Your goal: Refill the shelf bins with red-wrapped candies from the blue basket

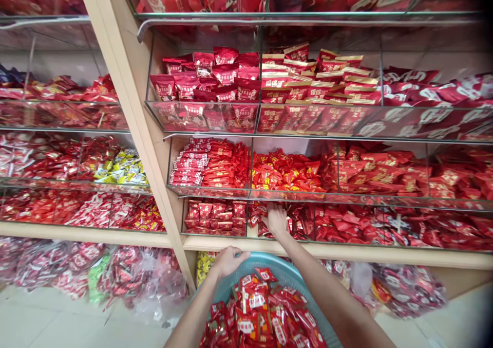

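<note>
A teal plastic basket (298,272) is in front of me, filled with small red candy packets (254,307). My left hand (230,261) is closed on the basket's far rim, its thumb stretched along the edge. My right hand (276,218) reaches over the basket into a bin on the lowest shelf. Its thumb is apart from the fingers, and it touches red packets (254,210) there. The fingertips are partly hidden, and I make out no packet in its grasp. A pale patch of bin floor (252,231) shows to the left of that hand.
Glass-fronted shelves (327,198) above the right hand hold rows of red packets. A slanting wooden upright (144,127) divides off another shelf section on the left. Plastic bags of sweets (127,271) lie on the tiled floor (50,317) below, and more bags (408,289) are at the right.
</note>
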Motion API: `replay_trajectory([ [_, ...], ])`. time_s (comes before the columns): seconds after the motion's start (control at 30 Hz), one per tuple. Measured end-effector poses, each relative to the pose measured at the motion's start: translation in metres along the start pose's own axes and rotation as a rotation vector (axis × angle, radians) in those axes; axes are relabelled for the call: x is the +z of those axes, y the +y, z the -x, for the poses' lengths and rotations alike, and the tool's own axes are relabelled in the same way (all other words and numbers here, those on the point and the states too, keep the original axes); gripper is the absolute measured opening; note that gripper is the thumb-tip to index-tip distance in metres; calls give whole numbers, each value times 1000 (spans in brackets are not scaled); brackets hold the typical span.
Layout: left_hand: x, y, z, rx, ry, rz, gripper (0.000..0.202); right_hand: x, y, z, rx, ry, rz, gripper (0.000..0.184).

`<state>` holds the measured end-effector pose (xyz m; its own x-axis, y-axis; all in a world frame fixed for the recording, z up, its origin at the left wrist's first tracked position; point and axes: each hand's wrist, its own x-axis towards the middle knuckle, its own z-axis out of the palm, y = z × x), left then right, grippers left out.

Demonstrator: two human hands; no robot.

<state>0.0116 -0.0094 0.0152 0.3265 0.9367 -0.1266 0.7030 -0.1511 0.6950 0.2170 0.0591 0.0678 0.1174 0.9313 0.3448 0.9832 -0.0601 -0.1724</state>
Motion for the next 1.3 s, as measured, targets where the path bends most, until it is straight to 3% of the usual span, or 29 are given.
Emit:
replay_trajectory([
  [0.2,0,0,-1,-12,-13,-11,55,-4,3,5,-24,-23,5,45],
  [0.37,-1,1,0,3,-12,-11,56,-16,17,9,-73,-71,-46,33],
  [0.5,-2,1,1,22,-27,17,59,-25,29,23,-141,59,-321,36],
  [0.67,-1,2,2,18,-28,54,59,-42,36,72,-250,117,-731,41],
  [0.83,-2,7,2,-3,-23,44,61,-60,39,130,-77,17,-1053,46],
  [0.97,-4,10,5,-26,-43,43,62,-58,45,164,111,-66,-1304,48],
  [1.3,-5,11,9,-1,-5,24,58,-58,46,190,161,-125,-1447,57],
])
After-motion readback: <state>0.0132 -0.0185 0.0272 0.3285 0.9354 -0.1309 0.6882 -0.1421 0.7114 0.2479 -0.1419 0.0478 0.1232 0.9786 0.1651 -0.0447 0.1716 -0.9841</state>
